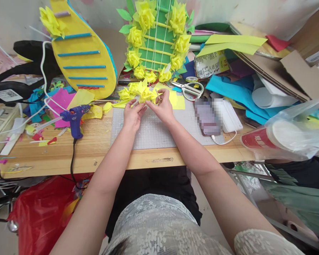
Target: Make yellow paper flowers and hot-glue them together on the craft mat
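Above the far edge of the grey cutting mat (154, 132), both hands meet at a yellow paper flower (144, 95). My left hand (133, 115) pinches its lower left side between thumb and fingers. From the right, my right hand (163, 106) grips the same flower, its fingers curled; a thin stick (157, 95) shows by those fingers. More yellow paper flowers (125, 93) lie just behind and left of the hands. Yellow paper sheets (177, 100) rest beside my right hand. Farther back stands a green paper instrument shape (156, 49) with white strings and a border of yellow flowers.
A blue glue gun (76, 118) stands left, its cord hanging over the table edge. Behind it leans a yellow instrument shape (82, 60). On the right are scissors (192, 90), a phone (207, 117), a white power bank (227, 115), a bagged cup (260, 136) and piled coloured paper (236, 92).
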Available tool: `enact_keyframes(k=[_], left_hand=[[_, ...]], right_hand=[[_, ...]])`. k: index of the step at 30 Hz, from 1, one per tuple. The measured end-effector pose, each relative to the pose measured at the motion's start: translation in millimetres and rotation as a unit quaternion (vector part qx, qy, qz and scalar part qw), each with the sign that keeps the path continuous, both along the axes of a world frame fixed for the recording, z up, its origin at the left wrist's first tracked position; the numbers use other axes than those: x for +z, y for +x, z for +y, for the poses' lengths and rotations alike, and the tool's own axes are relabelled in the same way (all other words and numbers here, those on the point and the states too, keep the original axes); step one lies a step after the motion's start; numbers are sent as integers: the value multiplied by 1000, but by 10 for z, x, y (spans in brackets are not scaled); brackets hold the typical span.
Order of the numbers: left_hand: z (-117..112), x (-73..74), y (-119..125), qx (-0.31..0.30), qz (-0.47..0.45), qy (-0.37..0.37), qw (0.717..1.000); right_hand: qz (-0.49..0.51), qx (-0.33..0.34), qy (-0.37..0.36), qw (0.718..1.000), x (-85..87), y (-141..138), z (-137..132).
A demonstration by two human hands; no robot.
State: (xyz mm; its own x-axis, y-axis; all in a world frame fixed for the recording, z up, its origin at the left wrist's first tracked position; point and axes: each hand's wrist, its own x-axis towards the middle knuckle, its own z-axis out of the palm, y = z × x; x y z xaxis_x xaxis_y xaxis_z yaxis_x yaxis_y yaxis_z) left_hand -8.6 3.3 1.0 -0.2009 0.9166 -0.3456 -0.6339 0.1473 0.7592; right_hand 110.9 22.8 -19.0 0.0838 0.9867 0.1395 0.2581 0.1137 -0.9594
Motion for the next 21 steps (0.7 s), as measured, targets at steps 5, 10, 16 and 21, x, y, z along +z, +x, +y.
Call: enact_keyframes(k=[5, 10, 16, 21], left_hand=[[-8, -15, 16, -9, 3, -3, 1000], [-11, -17, 30, -9, 4, -23, 1000], [-11, -4, -2, -32, -47, -36, 998], [-11, 22, -25, -64, -112, -78, 989]], right_hand=[[90, 18, -39, 995, -6, -103, -24], [223, 15, -79, 972, 34, -145, -29], [328, 5, -170, 929, 165, -146, -59], [423, 78, -255, 866, 212, -97, -42]])
